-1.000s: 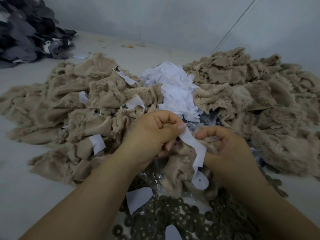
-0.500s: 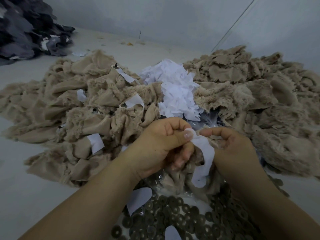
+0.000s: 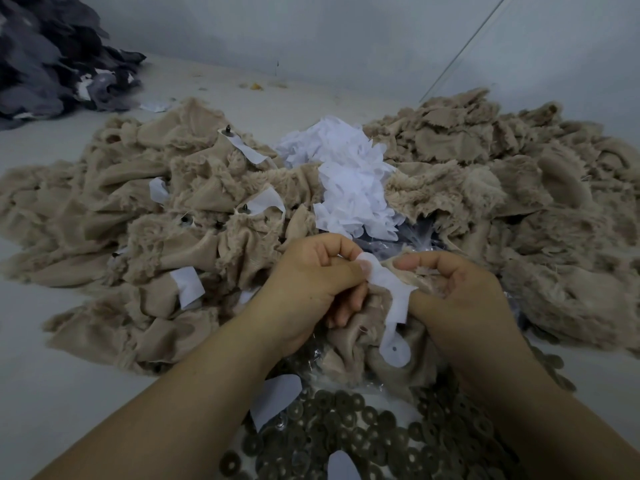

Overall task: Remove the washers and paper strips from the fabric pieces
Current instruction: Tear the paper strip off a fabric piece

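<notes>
Pinching the top end of a white paper strip (image 3: 393,299) between thumb and curled fingers, the left hand (image 3: 311,282) sits just left of the right hand (image 3: 460,299), whose fingers are curled round a beige fabric piece (image 3: 360,327) bunched between and below both hands. The strip runs down from the left thumb across the gap and ends in a rounded tab with a small hole; its middle is partly tucked behind the right thumb, so whether the right hand also grips the paper cannot be told. How the strip joins the fabric is hidden in the folds.

Below the hands lies a heap of dark washers (image 3: 363,434), cut off by the bottom edge of the head view and partly covered by both forearms. Clear plastic film under the fabric is hard to make out.

Beyond the hands sits a pile of loose white paper strips (image 3: 349,181). To the left of the left hand spreads a beige fabric heap (image 3: 138,216) with paper tabs and small dark studs showing; to the right of the right hand lies another beige heap (image 3: 519,188), its far side cropped. Far to the upper left, a dark grey fabric pile (image 3: 45,57) is cut off by the frame.
</notes>
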`<state>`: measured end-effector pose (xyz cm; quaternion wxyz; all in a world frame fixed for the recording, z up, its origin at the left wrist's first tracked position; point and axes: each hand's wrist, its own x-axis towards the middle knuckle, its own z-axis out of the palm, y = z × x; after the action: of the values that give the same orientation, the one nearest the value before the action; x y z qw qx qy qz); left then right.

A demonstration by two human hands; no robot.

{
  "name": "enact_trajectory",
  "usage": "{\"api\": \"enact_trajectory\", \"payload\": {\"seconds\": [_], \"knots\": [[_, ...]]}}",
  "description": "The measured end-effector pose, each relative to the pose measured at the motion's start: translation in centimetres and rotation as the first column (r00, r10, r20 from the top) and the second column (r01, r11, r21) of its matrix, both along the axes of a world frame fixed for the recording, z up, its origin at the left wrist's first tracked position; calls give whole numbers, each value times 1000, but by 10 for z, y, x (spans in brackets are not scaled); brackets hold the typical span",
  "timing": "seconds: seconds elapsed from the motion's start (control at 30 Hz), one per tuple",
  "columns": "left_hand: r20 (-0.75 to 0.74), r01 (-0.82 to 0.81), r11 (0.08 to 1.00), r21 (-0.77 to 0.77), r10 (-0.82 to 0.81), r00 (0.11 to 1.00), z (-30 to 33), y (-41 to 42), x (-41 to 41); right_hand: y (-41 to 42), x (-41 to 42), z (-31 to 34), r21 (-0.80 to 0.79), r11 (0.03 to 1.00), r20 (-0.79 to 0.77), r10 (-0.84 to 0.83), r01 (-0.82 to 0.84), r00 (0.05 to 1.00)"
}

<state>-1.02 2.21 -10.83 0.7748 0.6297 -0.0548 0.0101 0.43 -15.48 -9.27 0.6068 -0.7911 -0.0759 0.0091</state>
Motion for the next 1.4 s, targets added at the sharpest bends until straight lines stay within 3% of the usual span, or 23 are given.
{"api": "enact_trajectory", "payload": {"seconds": [0.27,0.5,0.6,0.77,0.9,1.03,1.17,1.4], "knots": [[-31,-29,999,20,30,999,0,0,2,1,-2,1,-16,1000,66,18,-17,998],[23,165,947,-276,-166,986,8,2,-3,0,-2,1,-35,999,53,18,-16,998],[43,249,914,-320,-249,968,10,3,-4,2,-4,3,-29,1000,79,0,2,997],[45,259,912,-320,-258,965,8,2,-3,1,-5,3,-27,1000,90,4,-1,996],[62,187,950,-252,-177,982,4,1,-2,-1,-5,4,-19,999,79,31,-30,996],[67,-28,984,-174,40,997,6,0,-1,-1,-2,1,-13,999,52,33,-32,998],[85,-195,950,-245,222,971,11,5,1,-6,4,-7,-20,999,9,27,-27,1000],[179,-87,908,-410,174,968,17,2,2,-2,5,-5,-42,997,-33,59,-60,998]]}}
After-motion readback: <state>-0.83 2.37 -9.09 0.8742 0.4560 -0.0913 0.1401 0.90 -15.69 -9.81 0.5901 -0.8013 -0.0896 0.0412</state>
